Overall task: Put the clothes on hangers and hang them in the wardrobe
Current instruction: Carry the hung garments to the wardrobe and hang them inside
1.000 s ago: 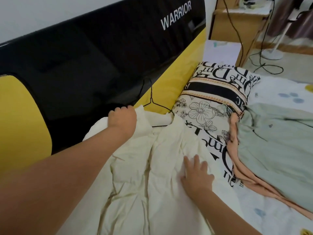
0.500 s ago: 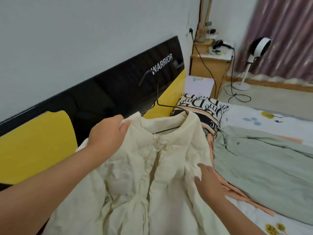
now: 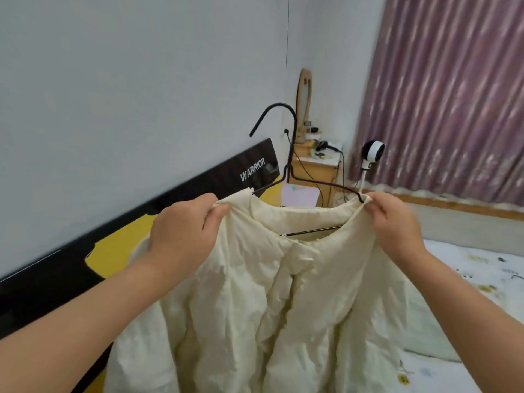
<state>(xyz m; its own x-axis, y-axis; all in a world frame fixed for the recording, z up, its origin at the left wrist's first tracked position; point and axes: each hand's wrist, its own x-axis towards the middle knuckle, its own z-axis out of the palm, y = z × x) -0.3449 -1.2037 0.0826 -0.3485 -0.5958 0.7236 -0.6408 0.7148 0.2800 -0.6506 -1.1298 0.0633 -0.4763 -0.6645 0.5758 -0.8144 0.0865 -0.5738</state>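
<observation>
1. Beneath both hands: bed (image 3: 482, 268), lately under the cream shirt (image 3: 269, 293), now below it.
2. Lifted clear and draped on the black hanger (image 3: 295, 171); likely ready for the wardrobe, not in view.
3. Left hand (image 3: 184, 236) pinching one shoulder seam, right hand (image 3: 394, 225) pinching the other.
4. Containers: none visible.

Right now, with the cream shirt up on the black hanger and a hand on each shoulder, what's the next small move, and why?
Probably free one hand and take the black hanger by its hook. The left hand and right hand both pinch the cream shirt at its shoulders, the hanger sits inside the collar, and the hook stands free above, so the shirt looks ready to carry.
</observation>
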